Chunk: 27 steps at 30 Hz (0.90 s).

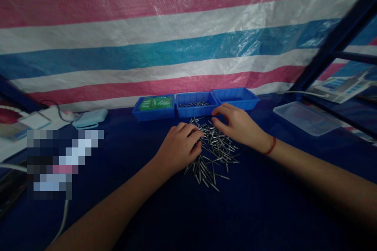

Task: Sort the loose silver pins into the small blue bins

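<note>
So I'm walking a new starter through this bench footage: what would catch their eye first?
Probably the heap of small metal pins in the middle of the dark blue table, with the left hand and right hand resting on it. Just behind sit three blue trays in a row, the left one holding something green. The pink, white and blue striped sheet fills the background.

A striped pink, white and blue tarpaulin [176, 27] is hanging across the top of the frame. Three blue trays [196, 104] are sitting in a row at centre, the left one holding green boards [156, 103]. A clear plastic lid [306, 117] is lying at right, a pale blue device [90, 118] at left.
</note>
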### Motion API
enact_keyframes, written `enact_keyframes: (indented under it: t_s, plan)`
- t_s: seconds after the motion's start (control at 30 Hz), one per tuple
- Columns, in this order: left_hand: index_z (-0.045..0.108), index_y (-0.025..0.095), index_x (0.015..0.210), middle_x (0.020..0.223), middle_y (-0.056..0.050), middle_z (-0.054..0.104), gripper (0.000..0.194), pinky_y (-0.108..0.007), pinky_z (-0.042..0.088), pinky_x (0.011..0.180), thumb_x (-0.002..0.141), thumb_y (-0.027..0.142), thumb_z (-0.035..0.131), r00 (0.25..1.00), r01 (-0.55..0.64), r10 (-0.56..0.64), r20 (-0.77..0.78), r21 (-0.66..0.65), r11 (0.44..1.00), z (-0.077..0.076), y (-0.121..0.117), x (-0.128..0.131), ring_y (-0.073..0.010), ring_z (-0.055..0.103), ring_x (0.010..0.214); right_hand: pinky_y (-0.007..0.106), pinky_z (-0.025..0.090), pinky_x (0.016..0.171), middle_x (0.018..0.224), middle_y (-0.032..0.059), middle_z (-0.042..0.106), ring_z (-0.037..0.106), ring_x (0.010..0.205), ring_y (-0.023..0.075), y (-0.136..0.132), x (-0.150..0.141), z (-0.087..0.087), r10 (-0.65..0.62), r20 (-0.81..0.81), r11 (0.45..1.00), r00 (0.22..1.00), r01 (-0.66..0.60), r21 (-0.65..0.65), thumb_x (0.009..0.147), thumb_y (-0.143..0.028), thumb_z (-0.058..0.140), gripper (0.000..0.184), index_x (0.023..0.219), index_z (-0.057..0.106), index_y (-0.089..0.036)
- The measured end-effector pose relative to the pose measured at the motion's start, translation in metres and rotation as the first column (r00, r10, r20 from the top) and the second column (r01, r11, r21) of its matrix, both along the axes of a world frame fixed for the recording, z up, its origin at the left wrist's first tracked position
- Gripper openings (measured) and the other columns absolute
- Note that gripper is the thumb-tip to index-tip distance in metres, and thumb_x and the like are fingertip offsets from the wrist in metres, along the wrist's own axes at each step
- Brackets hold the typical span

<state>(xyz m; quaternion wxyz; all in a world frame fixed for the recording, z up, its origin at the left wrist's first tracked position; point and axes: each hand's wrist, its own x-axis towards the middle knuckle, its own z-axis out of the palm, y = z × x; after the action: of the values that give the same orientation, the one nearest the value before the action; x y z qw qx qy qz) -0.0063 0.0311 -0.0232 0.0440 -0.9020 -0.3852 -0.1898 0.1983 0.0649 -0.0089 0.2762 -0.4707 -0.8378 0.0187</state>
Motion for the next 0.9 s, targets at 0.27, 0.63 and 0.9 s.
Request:
enact_keyframes:
  t_s: [0.27, 0.63, 0.9]
  plan:
    - [0.063, 0.022, 0.096, 0.111, -0.005, 0.058, 0.015, -0.040, 0.043, 0.082, 0.086, 0.021, 0.052, 0.994, 0.099, -0.099, 0.044, 0.004, 0.995, -0.006, 0.000, 0.007, -0.0243, 0.048, 0.105, 0.028, 0.043, 0.059, 0.084, 0.0038, 0.063, 0.054, 0.060, 0.0117, -0.011, 0.020, -0.016, -0.025, -0.203, 0.996, 0.979, 0.006, -0.094, 0.081, -0.023, 0.051, 0.016, 0.090, 0.062, -0.016]
    - [0.067, 0.020, 0.087, 0.111, -0.006, 0.058, 0.011, -0.044, 0.044, 0.085, 0.084, 0.025, 0.057, 0.999, -0.046, 0.046, 0.013, 0.001, 0.999, -0.004, 0.007, 0.013, -0.0256, 0.048, 0.104, 0.027, 0.044, 0.060, 0.084, 0.0032, 0.063, 0.055, 0.063, 0.0110, -0.014, 0.019, -0.015, 0.067, -0.180, 0.987, 0.981, -0.091, -0.131, 0.081, -0.021, 0.051, 0.015, 0.089, 0.063, -0.015]
    - [0.066, 0.024, 0.083, 0.111, -0.004, 0.057, 0.009, -0.049, 0.043, 0.082, 0.079, 0.030, 0.062, 0.985, -0.143, 0.154, 0.073, -0.137, 0.980, -0.009, 0.005, 0.020, -0.0292, 0.047, 0.107, 0.027, 0.045, 0.062, 0.084, 0.0038, 0.064, 0.056, 0.064, 0.0117, -0.016, 0.016, -0.015, 0.070, -0.184, 0.982, 0.980, -0.100, -0.160, 0.081, -0.020, 0.052, 0.014, 0.087, 0.064, -0.015]
